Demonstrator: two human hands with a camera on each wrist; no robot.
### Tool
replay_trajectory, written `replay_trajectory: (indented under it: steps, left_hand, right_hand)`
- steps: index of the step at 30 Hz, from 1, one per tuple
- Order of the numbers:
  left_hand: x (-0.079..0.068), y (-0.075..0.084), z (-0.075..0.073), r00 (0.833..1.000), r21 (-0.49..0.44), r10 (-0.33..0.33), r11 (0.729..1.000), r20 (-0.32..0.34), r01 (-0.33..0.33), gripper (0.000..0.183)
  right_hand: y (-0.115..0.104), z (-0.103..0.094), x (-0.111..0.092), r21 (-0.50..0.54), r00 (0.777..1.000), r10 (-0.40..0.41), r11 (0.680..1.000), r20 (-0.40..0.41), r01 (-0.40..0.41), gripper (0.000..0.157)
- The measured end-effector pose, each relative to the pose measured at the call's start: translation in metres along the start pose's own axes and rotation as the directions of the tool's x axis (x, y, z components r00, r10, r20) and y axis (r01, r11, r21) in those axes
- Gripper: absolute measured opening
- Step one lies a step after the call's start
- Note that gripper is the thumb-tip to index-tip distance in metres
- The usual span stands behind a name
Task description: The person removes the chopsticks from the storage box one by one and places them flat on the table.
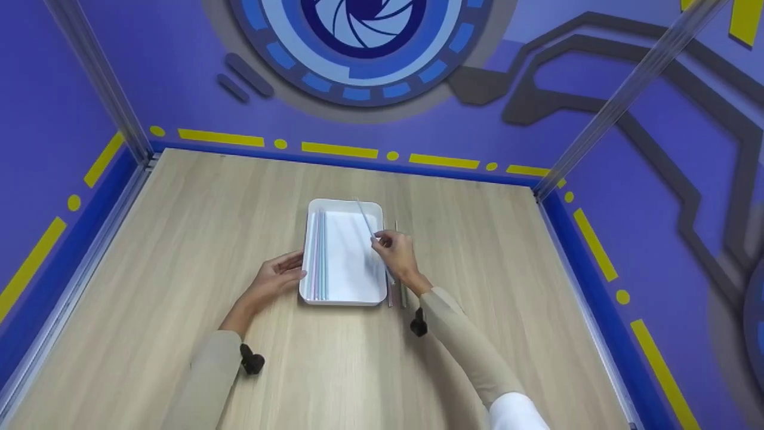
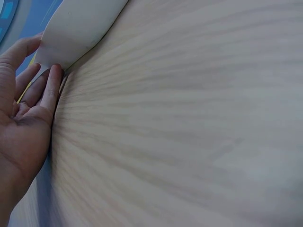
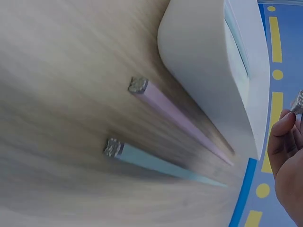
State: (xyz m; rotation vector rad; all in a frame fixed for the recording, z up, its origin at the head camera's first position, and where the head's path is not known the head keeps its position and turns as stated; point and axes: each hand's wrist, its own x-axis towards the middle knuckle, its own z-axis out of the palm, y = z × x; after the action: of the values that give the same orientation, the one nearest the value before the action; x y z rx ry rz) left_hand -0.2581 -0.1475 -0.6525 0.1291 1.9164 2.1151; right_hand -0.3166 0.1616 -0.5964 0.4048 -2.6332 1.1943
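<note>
A white rectangular tray [image 1: 351, 263] stands on the table, with several pastel chopsticks [image 1: 322, 257] lying side by side along its left wall. My left hand [image 1: 273, 280] is at the tray's left side, its extended fingers [image 2: 53, 87] and thumb against the outer wall. Over the tray's right part, my right hand [image 1: 396, 253] pinches a pale blue chopstick [image 1: 364, 218] near its silvery end, the thin end slanting toward the far wall. Just right of the tray, a pink chopstick [image 3: 175, 109] and a pale teal chopstick [image 3: 156, 163] lie on the table, silvery square ends toward me.
The wood-grain table [image 1: 179, 239] is bounded by blue printed panels [image 1: 334, 131] at the back and sides. Metal posts [image 1: 101, 77] rise at its far corners. Each wrist carries a small black device [image 1: 252, 362].
</note>
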Motion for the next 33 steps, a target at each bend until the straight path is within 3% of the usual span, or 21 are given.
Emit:
replay_trajectory:
  steps: [15, 24, 33]
  left_hand:
    - [0.0, 0.0, -0.001, 1.0, -0.006, 0.022, 1.0, 0.012, -0.022, 0.064]
    - [-0.002, -0.002, 0.0, 1.0, 0.046, -0.008, 0.999, -0.016, 0.009, 0.065]
    - [0.0, 0.0, 0.0, 1.0, 0.07, -0.01, 0.997, -0.024, 0.012, 0.063]
  right_hand:
    - [0.031, -0.028, -0.01, -0.018, 0.983, -0.007, 1.0, -0.183, 0.004, 0.012]
    - [0.05, -0.045, -0.022, 0.025, 0.971, 0.163, 0.987, -0.176, -0.161, 0.015]
    - [0.065, -0.054, -0.031, 0.003, 0.954, 0.228, 0.973, -0.196, -0.232, 0.015]
